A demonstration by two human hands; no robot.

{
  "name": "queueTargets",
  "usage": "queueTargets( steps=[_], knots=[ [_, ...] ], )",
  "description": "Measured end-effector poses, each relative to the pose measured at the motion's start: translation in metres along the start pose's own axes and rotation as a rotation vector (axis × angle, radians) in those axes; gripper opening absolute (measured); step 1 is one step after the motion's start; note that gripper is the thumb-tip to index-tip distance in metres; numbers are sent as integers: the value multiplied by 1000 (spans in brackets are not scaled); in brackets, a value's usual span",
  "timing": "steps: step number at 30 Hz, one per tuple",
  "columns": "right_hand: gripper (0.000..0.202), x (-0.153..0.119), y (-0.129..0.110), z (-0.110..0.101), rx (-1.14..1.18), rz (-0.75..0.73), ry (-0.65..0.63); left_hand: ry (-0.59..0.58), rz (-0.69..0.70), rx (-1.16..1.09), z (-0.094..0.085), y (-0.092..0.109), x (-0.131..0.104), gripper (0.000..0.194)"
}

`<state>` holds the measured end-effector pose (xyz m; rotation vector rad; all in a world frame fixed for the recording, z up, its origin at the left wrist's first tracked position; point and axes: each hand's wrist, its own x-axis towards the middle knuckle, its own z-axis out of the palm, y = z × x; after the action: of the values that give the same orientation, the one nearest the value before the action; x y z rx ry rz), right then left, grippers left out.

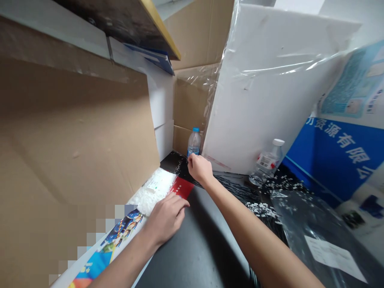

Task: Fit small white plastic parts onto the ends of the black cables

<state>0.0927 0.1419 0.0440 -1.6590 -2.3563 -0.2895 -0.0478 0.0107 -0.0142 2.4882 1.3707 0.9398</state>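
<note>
Black tabletop (186, 256), cardboard (75, 140) left of blue-capped bottle (194, 141), white board (270, 88) to its right; pretty cramped corner we've got. Our right hand (201, 168) curled closed just in front of blue-capped bottle, can't tell if we're pinching anything. Our left hand (170, 216) nearer us than that bottle, beside white packet (156, 186), fingers loosely bent, can't tell if gripping. Black strands (237, 187) right of bottle, white-capped bottle (268, 162) farther right.
</note>
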Motion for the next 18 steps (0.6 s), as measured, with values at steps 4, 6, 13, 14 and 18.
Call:
queueTargets(
  steps=[4, 6, 13, 14, 18],
  knots=[
    [26, -6, 6, -3, -1, -76, -25, -19, -14, -30, 3, 2, -1, 23],
    [27, -8, 11, 4, -11, -98, -61, -48, 1, -31, 5, 5, 0, 22],
    [25, -4, 25, 20, -41, -89, -129, -91, 28, -31, 7, 8, 0, 17],
    [26, -3, 25, 20, -46, -98, -129, -92, 25, -29, 7, 8, 0, 17],
    [23, -1, 25, 21, -63, -134, -143, -99, 29, -40, 6, 6, -1, 17]
  ],
)
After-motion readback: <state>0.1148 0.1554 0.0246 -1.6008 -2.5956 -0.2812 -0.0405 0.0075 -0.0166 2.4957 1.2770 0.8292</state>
